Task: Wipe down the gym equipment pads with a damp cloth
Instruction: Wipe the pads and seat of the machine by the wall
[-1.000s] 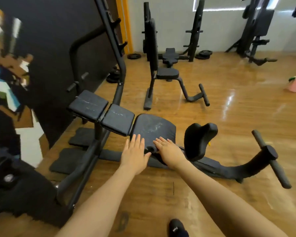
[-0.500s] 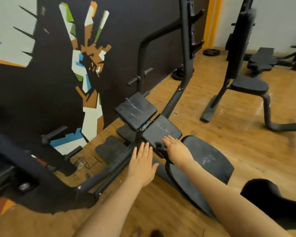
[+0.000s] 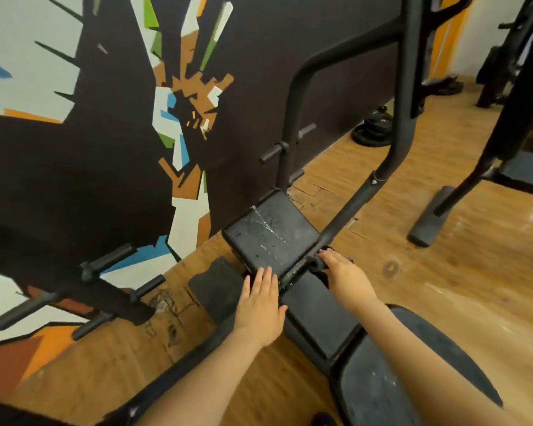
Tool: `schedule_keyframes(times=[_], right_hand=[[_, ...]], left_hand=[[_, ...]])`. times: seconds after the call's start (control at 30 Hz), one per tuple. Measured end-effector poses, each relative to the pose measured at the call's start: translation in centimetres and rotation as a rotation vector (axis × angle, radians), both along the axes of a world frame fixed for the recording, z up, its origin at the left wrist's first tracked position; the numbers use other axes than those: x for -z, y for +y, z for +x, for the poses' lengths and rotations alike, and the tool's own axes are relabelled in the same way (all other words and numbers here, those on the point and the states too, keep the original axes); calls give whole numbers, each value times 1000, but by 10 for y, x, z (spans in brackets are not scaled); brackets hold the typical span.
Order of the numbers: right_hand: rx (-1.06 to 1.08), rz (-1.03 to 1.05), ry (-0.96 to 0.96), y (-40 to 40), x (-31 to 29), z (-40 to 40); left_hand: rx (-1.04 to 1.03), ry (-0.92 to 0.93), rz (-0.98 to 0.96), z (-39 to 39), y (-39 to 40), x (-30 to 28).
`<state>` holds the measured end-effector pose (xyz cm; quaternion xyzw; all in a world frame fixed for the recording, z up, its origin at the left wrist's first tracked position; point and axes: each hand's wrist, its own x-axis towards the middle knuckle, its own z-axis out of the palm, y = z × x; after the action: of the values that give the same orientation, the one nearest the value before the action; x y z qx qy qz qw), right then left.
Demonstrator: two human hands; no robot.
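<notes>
A black bench has two square pads and a rounded seat pad (image 3: 373,395). The far square pad (image 3: 271,238) shows white scuffs and wet specks. My left hand (image 3: 260,305) lies flat with straight fingers at that pad's near edge. My right hand (image 3: 346,276) rests on the far end of the near square pad (image 3: 317,318). It holds a dark bunched cloth (image 3: 317,262) that sticks out under the fingertips. My right thumb is hidden.
The bench's black frame posts (image 3: 410,87) rise just behind the pads. Weight plates (image 3: 373,130) lie by the mural wall. A rubber mat (image 3: 216,287) and steel pegs (image 3: 114,259) sit to the left. Another machine's foot (image 3: 431,219) stands on the wooden floor at right.
Both hands have moved from the rounded seat pad up along the bench to the two square pads, the dark cloth travelling with my right hand. My view has swung left toward the wall.
</notes>
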<state>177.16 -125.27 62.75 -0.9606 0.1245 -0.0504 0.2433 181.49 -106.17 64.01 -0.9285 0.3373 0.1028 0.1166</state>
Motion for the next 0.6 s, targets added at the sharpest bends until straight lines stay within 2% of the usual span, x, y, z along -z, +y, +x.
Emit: schedule_keyframes(times=[0.2, 0.37, 0.5, 0.6], right_hand=[[-225, -39, -16, -4, -4, 150], [-387, -65, -89, -3, 16, 249], [-624, -174, -7, -15, 50, 286], [-694, -218, -84, -22, 56, 297]], left_hand=[[-229, -13, -13, 107, -10, 6], [-312, 14, 23, 175, -8, 14], [-395, 82, -28, 199, -9, 21], [-441, 131, -46, 208, -6, 32]])
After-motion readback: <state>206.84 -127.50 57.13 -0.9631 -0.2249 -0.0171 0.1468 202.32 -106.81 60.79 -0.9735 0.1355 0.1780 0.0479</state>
